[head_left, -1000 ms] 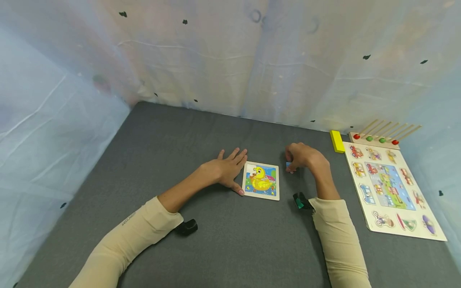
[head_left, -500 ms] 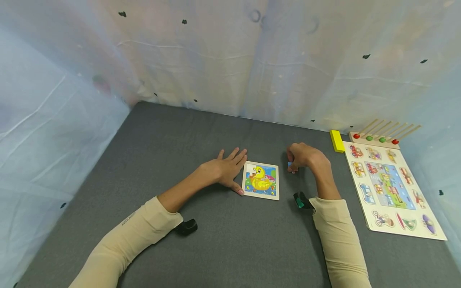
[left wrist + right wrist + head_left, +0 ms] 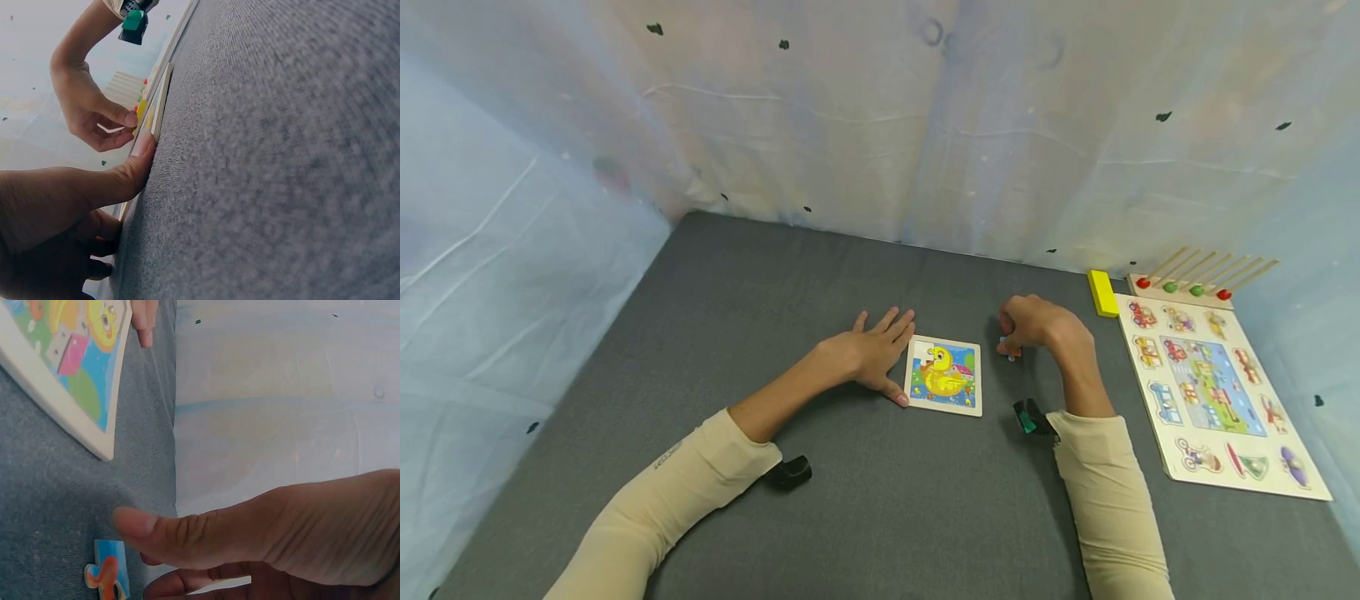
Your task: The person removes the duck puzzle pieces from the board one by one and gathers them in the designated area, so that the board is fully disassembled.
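Note:
In the head view, a duck jigsaw puzzle (image 3: 947, 383) in a pale wooden frame lies flat, with a white gap near its upper left. My left hand (image 3: 876, 354) rests spread on the table beside it, the thumb touching the frame's left edge. To the right of the frame, my right hand (image 3: 1033, 323) is bent down over a small blue and orange puzzle piece (image 3: 112, 570), pinching it at the table surface. My fingers partly cover the piece in the head view. In the left wrist view, my left thumb (image 3: 140, 159) presses along the frame's edge.
A larger pale picture board (image 3: 1213, 400) with vehicles and figures lies at the right. Behind it stand a wooden peg rack (image 3: 1180, 292) with red and green beads and a yellow block (image 3: 1102, 293). Pale plastic sheeting (image 3: 880, 125) hangs along the grey table's (image 3: 880, 517) far edge.
My right hand has shifted slightly right, and the small piece has moved and turned a little with it. My left hand and the framed puzzle have stayed put.

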